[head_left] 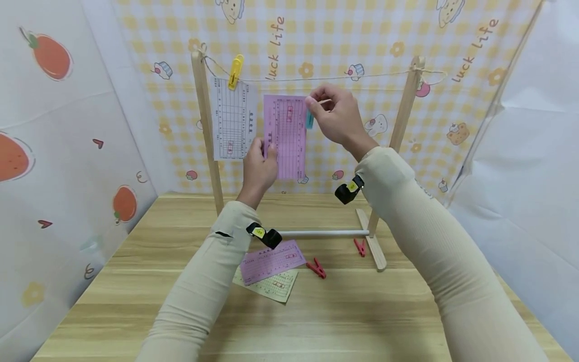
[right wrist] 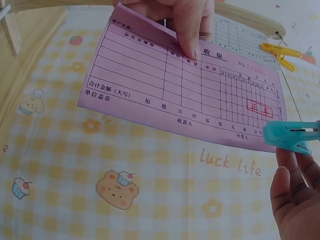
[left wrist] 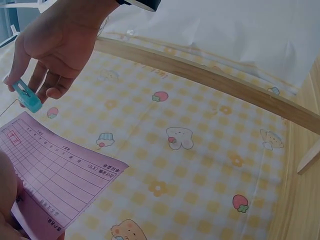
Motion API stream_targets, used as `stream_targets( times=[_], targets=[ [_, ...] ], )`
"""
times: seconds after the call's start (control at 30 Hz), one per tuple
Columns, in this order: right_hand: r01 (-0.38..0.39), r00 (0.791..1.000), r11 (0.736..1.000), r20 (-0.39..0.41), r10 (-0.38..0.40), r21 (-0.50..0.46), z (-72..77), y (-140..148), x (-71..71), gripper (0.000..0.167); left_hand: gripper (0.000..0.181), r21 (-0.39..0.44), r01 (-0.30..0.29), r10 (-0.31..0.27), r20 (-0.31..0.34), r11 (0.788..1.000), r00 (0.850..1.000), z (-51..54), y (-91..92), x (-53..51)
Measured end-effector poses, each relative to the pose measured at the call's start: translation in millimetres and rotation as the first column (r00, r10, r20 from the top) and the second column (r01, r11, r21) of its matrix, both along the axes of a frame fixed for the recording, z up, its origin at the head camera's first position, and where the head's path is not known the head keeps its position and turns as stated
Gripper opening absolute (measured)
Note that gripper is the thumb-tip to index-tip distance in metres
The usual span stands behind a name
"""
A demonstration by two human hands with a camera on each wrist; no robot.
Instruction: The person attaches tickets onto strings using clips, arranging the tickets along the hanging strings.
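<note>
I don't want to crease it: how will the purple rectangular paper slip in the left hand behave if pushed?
The purple paper slip will probably flex, looking thin and slightly bowed. It's likely very light: the left hand supports it by one edge.

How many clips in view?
4: yellow clip on the string, teal clip in the right hand, one red clip beside the stand's foot, another red clip farther left on the table. Others may be hidden.
</note>
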State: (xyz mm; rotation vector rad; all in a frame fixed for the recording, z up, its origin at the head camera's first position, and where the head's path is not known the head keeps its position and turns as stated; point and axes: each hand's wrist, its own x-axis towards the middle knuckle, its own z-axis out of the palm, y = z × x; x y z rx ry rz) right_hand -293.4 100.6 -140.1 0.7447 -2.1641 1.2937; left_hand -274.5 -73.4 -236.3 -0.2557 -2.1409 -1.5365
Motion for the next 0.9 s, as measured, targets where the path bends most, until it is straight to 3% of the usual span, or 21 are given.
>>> stream_targets(
  times=[0.33,0.63,0.9],
  targets=[
    [-0.025,1.0,0.999,0.007,0.025,-0.046,10.8,-8,-1.0,0.005,0.025,0.025,0.004,-0.004,0.015,1.0,1.0,7.6,-1.4,-2.7],
    [-0.028,0.999,0.994,0.03,0.032,-0.109,15.8,-12,-1.6,0.007,0.023,0.031,-0.002,0.001,0.023,1.0,1.0,10.0,-1.9,-1.2],
    [-0.091,0.994,0.957,0.035,0.104,-0.274,31.3,-12,-1.8,0.015,0.022,0.037,0.004,-0.005,0.011,0.999,1.0,18.7,1.0,-2.5]
  ],
)
